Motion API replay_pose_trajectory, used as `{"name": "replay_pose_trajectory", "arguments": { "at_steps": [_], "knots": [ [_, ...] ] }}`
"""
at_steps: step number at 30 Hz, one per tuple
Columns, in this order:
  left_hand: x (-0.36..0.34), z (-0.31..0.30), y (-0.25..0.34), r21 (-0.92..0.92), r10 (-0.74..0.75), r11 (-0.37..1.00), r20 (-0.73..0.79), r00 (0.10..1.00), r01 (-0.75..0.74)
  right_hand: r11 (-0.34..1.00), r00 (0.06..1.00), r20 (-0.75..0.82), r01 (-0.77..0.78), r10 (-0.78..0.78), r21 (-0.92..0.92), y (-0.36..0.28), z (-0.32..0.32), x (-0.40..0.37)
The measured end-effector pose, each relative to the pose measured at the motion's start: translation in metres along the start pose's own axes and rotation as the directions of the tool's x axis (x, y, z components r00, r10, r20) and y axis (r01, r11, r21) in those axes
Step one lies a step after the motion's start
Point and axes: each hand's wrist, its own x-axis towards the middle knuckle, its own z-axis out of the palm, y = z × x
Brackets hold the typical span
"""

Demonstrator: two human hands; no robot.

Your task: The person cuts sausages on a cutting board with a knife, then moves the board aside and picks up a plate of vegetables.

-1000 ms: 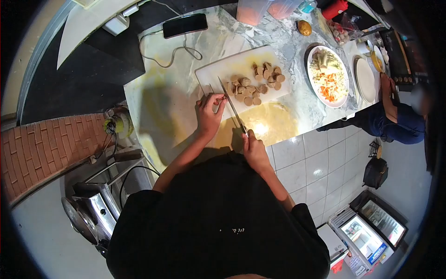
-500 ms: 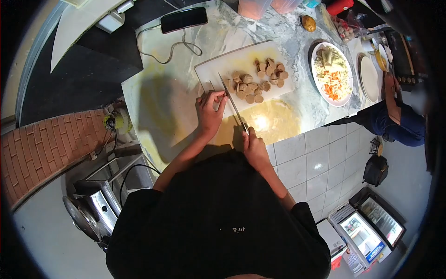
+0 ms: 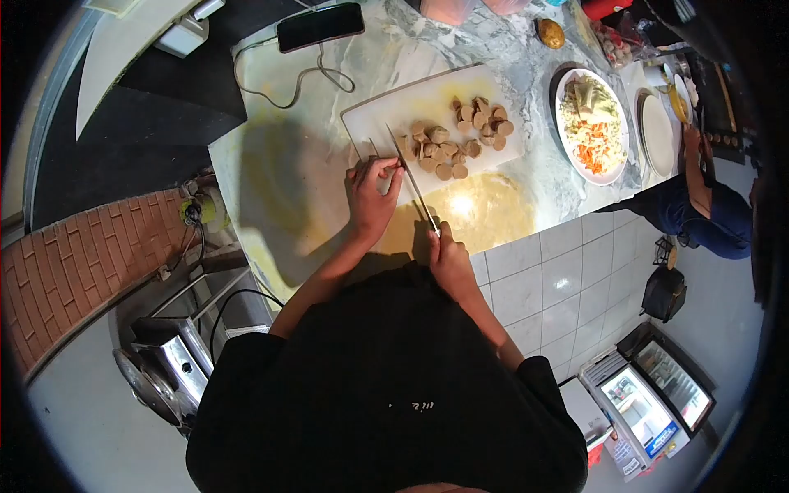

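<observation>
My right hand (image 3: 446, 259) grips the handle of a long knife (image 3: 407, 168), whose blade runs up across the white cutting board (image 3: 386, 107). My left hand (image 3: 371, 195) rests at the board's near edge with its fingertips pinched on a small piece right beside the blade; the piece itself is mostly hidden. Several round brown sausage slices (image 3: 456, 140) lie in a loose heap on the board to the right of the knife.
A marble counter (image 3: 288, 164) holds a black phone (image 3: 320, 26) with a cable, a plate of shredded vegetables (image 3: 592, 123), an empty plate (image 3: 656, 133) and containers at the back. Another person in blue (image 3: 707, 209) stands at the right. A fridge (image 3: 649, 403) sits below right.
The view has shifted slightly. Both hands and the knife stay at the board's near edge, with the left fingertips a little closer to the blade.
</observation>
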Motion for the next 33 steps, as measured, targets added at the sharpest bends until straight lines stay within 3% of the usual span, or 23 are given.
{"name": "replay_pose_trajectory", "arguments": {
  "at_steps": [10,16,21,25,27,33],
  "knots": [
    [-0.001,0.000,0.000,-0.005,-0.006,1.000,0.013,1.000,0.006,0.997,0.999,-0.049,0.013,-0.016,-0.071,0.002,0.009,0.000],
    [0.001,-0.001,0.002,-0.001,-0.036,0.999,0.024,0.999,0.036,0.998,0.997,0.039,-0.063,0.063,-0.005,-0.007,-0.003,0.003],
    [0.000,0.000,0.001,0.022,-0.026,0.999,0.023,0.999,0.026,1.000,0.998,0.057,-0.005,0.005,-0.013,-0.004,-0.018,0.008],
    [-0.001,0.001,0.000,0.056,-0.035,0.998,0.029,0.999,0.033,0.997,0.998,0.024,0.053,-0.052,-0.054,0.003,-0.017,0.008],
    [-0.002,0.000,0.000,0.058,-0.036,0.998,0.022,0.999,0.035,0.999,0.999,0.035,-0.021,0.023,-0.033,0.001,-0.020,0.006],
    [-0.001,0.000,0.002,0.040,-0.025,0.999,0.035,0.999,0.023,1.000,1.000,0.015,-0.005,0.005,0.024,-0.006,-0.024,-0.002]
  ]
}}
